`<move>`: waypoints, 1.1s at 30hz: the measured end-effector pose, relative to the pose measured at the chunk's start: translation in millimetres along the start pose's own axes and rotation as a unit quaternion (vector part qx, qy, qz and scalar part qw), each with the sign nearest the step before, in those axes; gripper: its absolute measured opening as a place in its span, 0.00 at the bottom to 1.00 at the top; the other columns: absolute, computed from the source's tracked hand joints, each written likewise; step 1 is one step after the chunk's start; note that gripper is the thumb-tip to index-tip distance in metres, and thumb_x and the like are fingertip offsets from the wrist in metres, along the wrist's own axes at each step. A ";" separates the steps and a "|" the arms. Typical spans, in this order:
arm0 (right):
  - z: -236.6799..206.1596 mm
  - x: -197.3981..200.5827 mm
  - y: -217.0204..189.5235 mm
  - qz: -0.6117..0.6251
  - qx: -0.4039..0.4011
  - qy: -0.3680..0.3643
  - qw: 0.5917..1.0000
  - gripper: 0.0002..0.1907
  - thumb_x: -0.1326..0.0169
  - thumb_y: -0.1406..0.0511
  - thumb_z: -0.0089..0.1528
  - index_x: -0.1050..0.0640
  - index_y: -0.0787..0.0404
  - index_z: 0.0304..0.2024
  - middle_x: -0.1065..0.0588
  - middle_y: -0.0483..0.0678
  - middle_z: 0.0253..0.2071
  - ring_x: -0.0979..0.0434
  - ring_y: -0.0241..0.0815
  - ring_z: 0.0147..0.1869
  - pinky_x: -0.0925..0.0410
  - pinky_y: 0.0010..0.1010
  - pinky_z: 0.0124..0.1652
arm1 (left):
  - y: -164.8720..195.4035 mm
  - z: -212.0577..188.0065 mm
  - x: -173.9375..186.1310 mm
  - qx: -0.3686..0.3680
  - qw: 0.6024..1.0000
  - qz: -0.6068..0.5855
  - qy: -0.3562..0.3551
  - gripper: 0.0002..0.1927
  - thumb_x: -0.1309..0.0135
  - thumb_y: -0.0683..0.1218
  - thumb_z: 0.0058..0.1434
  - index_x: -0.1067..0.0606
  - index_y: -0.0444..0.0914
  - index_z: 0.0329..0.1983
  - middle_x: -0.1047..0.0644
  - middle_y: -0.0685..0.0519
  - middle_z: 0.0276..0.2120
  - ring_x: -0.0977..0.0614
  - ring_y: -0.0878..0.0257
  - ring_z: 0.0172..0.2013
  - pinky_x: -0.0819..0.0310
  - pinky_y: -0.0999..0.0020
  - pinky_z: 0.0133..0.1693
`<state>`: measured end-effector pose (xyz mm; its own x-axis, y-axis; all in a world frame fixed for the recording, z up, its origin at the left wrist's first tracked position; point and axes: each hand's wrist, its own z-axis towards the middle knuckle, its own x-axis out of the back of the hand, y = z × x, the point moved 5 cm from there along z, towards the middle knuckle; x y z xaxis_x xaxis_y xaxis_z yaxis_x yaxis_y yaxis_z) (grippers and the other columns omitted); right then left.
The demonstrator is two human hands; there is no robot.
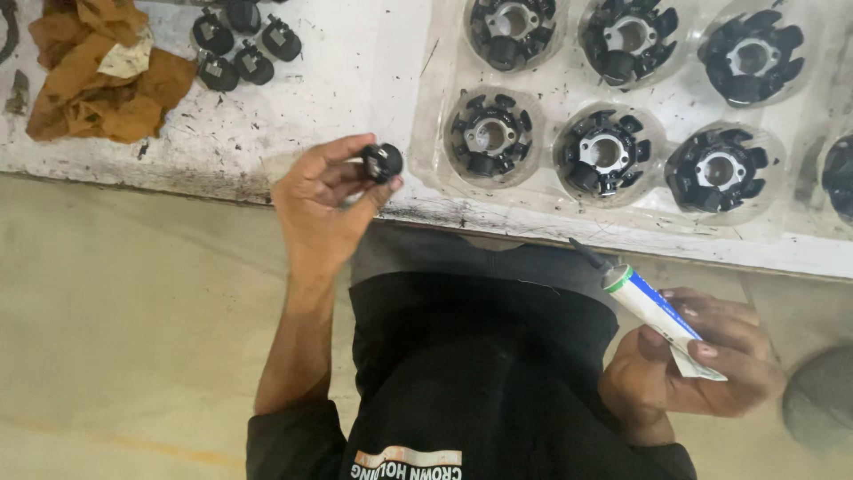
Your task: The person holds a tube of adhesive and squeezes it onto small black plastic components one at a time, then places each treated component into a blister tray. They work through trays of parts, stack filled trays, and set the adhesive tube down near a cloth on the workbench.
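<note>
Tube (655,311), white and blue with dark nozzle, is gripped in right hand (697,364) | small black part (383,162) is pinched by left hand (324,200) at table edge (222,169) | clear tray (551,209) of black stators ahead | brown rag (102,76), loose black parts (240,49) far left

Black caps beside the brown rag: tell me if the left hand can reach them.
Probably yes: bare table lies between the caps and the left hand, though it pinches a small black part.
</note>
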<state>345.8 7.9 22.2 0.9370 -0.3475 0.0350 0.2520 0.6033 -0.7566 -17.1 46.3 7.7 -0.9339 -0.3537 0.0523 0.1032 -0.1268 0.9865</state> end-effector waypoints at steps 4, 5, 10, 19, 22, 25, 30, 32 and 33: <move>0.3 -3.9 7.8 0.040 -0.012 0.005 0.999 0.22 0.30 0.66 0.68 0.34 0.56 0.48 0.29 0.49 0.40 0.24 0.45 0.41 0.20 0.36 0.44 | -2.4 13.8 34.0 -0.011 0.986 0.151 0.064 0.21 0.33 0.31 0.59 0.22 0.31 0.56 0.16 0.47 0.44 0.13 0.63 0.43 0.14 0.71 0.47; 0.3 -4.3 9.2 0.046 -0.012 0.007 0.999 0.22 0.30 0.67 0.68 0.34 0.56 0.48 0.29 0.50 0.40 0.24 0.46 0.41 0.20 0.36 0.44 | -2.0 18.4 38.9 -0.028 0.979 0.190 0.073 0.21 0.33 0.32 0.59 0.22 0.31 0.56 0.16 0.47 0.45 0.13 0.64 0.42 0.14 0.71 0.47; -9.4 -15.4 -6.3 0.039 -0.026 -0.008 0.999 0.23 0.30 0.65 0.68 0.34 0.56 0.49 0.29 0.49 0.41 0.24 0.44 0.42 0.24 0.32 0.41 | 1.5 26.5 72.8 -0.061 0.922 0.356 0.142 0.22 0.27 0.40 0.55 0.19 0.36 0.53 0.16 0.50 0.42 0.16 0.67 0.31 0.22 0.72 0.34; -12.5 -17.0 -4.6 0.029 -0.054 -0.043 0.997 0.22 0.31 0.65 0.71 0.35 0.56 0.50 0.30 0.49 0.48 0.24 0.42 0.45 0.25 0.30 0.45 | -16.8 33.3 79.3 -0.044 0.872 0.449 0.188 0.21 0.26 0.46 0.52 0.17 0.41 0.49 0.16 0.56 0.38 0.18 0.67 0.26 0.25 0.71 0.32; -4.3 -27.3 -10.3 0.022 -0.062 -0.046 0.997 0.22 0.31 0.65 0.70 0.35 0.56 0.50 0.30 0.48 0.46 0.25 0.41 0.46 0.24 0.29 0.47 | -17.1 43.0 82.6 -0.014 0.881 0.435 0.183 0.22 0.26 0.46 0.53 0.18 0.42 0.52 0.15 0.57 0.39 0.17 0.69 0.27 0.24 0.70 0.34; -1.7 -30.5 -7.1 0.006 -0.051 -0.055 0.997 0.21 0.32 0.66 0.71 0.35 0.56 0.50 0.30 0.48 0.44 0.25 0.41 0.48 0.26 0.29 0.48 | -2.7 41.7 79.9 0.003 0.871 0.459 0.174 0.30 0.25 0.48 0.51 0.21 0.39 0.57 0.16 0.55 0.39 0.18 0.68 0.24 0.25 0.70 0.30; 11.8 -40.1 29.7 -0.023 0.018 -0.027 0.999 0.19 0.34 0.67 0.67 0.34 0.57 0.48 0.28 0.51 0.45 0.22 0.45 0.47 0.29 0.31 0.47 | 46.1 47.2 50.4 -0.102 0.880 0.445 0.131 0.29 0.24 0.50 0.59 0.23 0.41 0.60 0.17 0.55 0.41 0.19 0.67 0.28 0.27 0.72 0.30; 12.3 -42.1 48.3 -0.030 0.065 -0.005 0.997 0.18 0.35 0.68 0.64 0.33 0.59 0.47 0.28 0.52 0.44 0.22 0.47 0.46 0.28 0.33 0.45 | 56.5 58.6 30.4 -0.172 0.879 0.435 0.098 0.24 0.25 0.50 0.62 0.22 0.44 0.59 0.18 0.56 0.40 0.20 0.66 0.28 0.27 0.70 0.31; 13.0 -45.8 55.9 -0.030 0.087 0.012 0.996 0.18 0.35 0.70 0.62 0.33 0.59 0.45 0.29 0.52 0.43 0.23 0.48 0.46 0.28 0.34 0.44 | 58.3 72.0 22.4 -0.194 0.877 0.434 0.072 0.24 0.26 0.51 0.63 0.22 0.44 0.58 0.18 0.56 0.40 0.20 0.65 0.28 0.27 0.69 0.31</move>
<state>320.1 66.9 -13.2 0.9131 -0.4035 0.0593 0.3481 0.6951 -0.6290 -56.6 97.7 77.6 -0.3965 -0.5820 0.7100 0.8883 -0.0480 0.4567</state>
